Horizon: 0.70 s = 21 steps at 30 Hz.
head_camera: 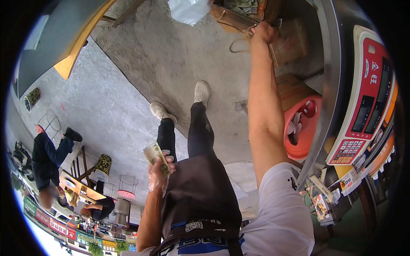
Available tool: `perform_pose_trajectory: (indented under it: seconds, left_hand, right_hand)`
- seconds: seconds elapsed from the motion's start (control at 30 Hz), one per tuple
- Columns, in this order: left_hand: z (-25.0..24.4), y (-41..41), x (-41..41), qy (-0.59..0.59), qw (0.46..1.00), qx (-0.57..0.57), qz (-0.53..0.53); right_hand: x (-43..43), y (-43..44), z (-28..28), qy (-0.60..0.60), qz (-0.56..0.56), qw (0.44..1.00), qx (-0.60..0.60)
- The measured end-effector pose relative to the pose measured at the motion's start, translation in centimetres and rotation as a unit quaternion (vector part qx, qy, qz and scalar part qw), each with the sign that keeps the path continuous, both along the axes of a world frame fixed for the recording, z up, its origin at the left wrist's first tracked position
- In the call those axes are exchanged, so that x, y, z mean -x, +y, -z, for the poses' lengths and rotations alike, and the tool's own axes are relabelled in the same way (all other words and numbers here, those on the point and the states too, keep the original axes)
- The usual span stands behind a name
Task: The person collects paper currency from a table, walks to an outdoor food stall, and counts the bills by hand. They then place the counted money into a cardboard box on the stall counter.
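My left hand, in a clear plastic glove, holds a greenish banknote in front of the dark apron. My right arm is stretched far forward. My bare right hand has its fingers curled at the near corner of a wooden drawer; the fingertips are partly hidden. Several loose banknotes lie inside the drawer. A loop of cord hangs beside it.
A red plastic bin holding discarded items stands under the metal counter edge at right. On the counter sits a red and white digital scale. A white plastic bag is ahead. Two people sit by a table at left.
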<state>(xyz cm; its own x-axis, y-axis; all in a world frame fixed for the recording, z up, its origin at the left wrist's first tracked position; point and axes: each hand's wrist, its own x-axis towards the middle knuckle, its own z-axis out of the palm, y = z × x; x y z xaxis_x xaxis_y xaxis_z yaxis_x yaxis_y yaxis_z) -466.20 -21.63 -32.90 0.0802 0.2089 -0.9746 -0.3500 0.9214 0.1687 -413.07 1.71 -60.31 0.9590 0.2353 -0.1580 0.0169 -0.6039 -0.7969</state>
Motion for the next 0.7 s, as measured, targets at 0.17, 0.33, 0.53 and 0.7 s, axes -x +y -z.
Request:
perform_pose_trajectory:
  seconds: [0.17, 0.33, 0.53, 0.7]
  left_hand:
    - [0.5, -0.5, -1.1, 0.008, 1.000, 0.005, 0.008]
    - [0.9, -0.3, -2.2, 0.015, 0.999, 0.013, 0.026]
    - [1.9, -1.0, -0.6, 0.022, 1.000, 0.001, 0.008]
    - [3.9, -1.7, -0.4, 0.045, 0.998, 0.032, -0.001]
  right_hand:
    - [5.5, 0.9, -6.3, 0.208, -0.007, 0.976, -0.064]
    - [6.6, -2.9, -4.2, 0.157, -0.037, 0.985, -0.062]
    - [-0.4, -21.0, -1.6, -0.316, -0.079, 0.931, 0.167]
    - [-5.2, -24.5, 2.6, 0.204, 0.183, 0.953, 0.129]
